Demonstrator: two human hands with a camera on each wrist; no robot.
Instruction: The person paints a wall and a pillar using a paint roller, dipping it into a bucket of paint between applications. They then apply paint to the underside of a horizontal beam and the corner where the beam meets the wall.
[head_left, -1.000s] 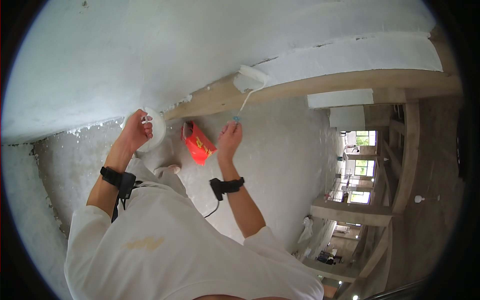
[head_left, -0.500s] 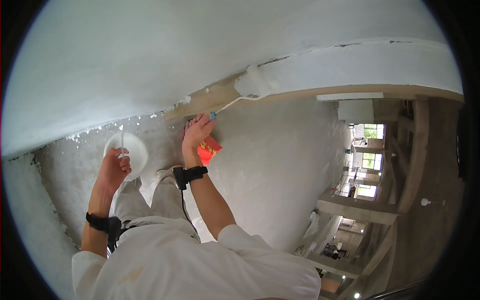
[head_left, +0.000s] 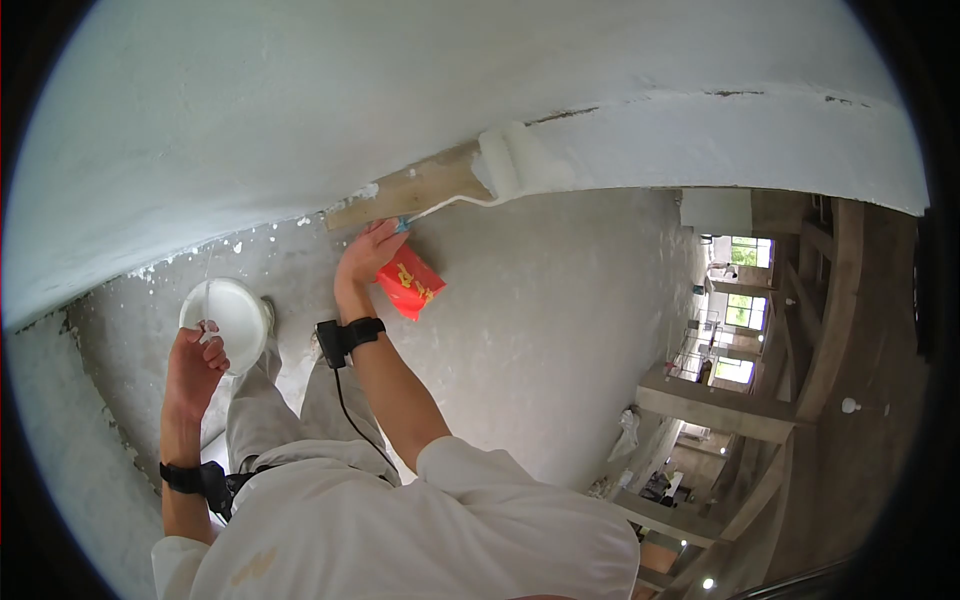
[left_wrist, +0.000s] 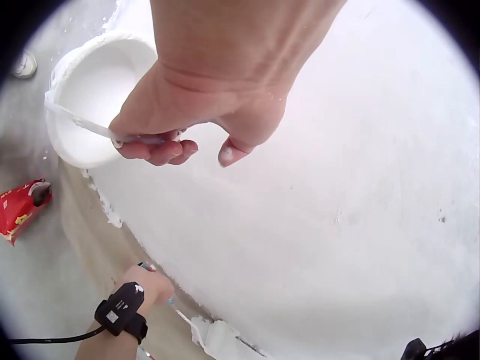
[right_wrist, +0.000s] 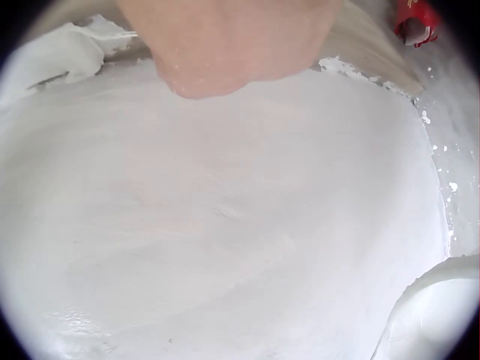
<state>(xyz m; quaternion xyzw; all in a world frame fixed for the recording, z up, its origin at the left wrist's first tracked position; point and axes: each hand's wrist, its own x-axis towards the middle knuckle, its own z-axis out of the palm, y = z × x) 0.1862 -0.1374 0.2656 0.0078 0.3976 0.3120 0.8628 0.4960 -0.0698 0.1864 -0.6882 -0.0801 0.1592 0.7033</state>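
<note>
While my left hand [head_left: 198, 370] curls round the thin, pale handle [left_wrist: 88, 125] of one round white bucket [head_left: 258, 320] — I guess so its mouth points up — my right hand [head_left: 366, 254] grips one white paint roller [head_left: 500, 165] by its blue part [head_left: 403, 224]; the roller lies on the long strip where white meets bare brown [head_left: 425, 190], beside the big white wall [head_left: 300, 110], maybe so it can press flat; I cannot tell if the bucket touches the grey floor [head_left: 560, 300]; one red bag with yellow marks [head_left: 408, 287] sits near my right hand; I count two black wrist bands [head_left: 365, 332].
</note>
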